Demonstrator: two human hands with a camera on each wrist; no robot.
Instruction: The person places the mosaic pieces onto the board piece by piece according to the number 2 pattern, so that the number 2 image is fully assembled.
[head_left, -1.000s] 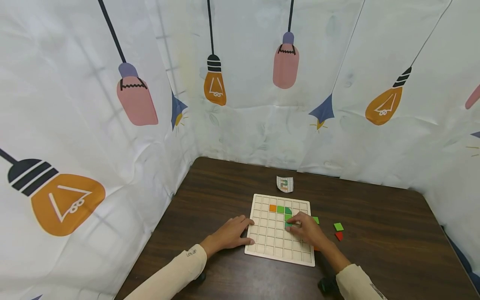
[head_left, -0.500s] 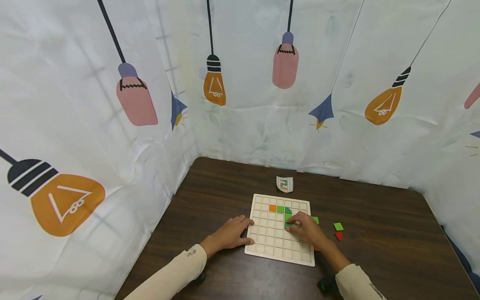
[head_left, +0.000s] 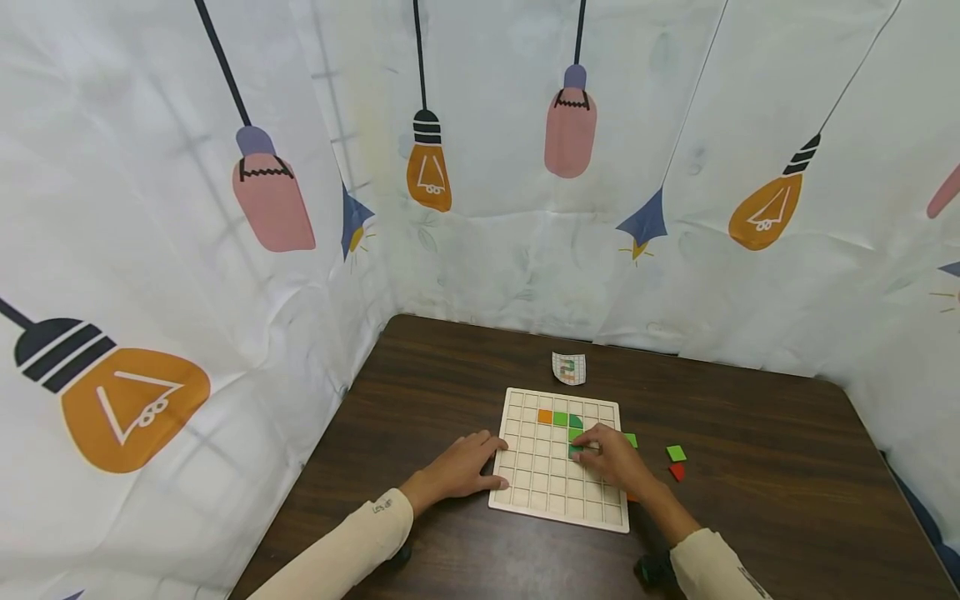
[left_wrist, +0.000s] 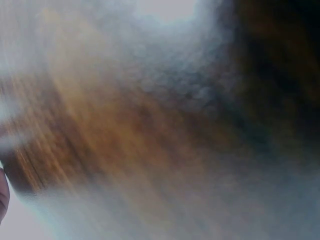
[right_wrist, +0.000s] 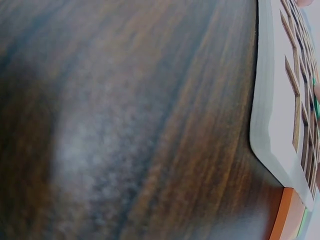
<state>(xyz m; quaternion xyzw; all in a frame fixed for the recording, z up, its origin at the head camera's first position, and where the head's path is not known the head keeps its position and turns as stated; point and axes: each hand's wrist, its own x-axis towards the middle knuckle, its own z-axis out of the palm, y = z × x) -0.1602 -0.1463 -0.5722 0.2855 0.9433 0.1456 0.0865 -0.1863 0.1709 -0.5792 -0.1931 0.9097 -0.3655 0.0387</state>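
Left hand (head_left: pixel 459 467), fingers spread, gripping nothing, likely steadies square pale wooden grid board (head_left: pixel 534 483); right hand (head_left: pixel 617 457), fingers nearly closed, pinches dark-green tile (head_left: pixel 573 449), probably for alignment.

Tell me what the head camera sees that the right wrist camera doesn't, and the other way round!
Only the head view shows the bulb pictures, the little paper and the red piece.

Only the right wrist view shows, up close, the thick side of the grid board.

Both show that board, the dark tabletop and an orange piece beside the board, barely peeking out in the head view.
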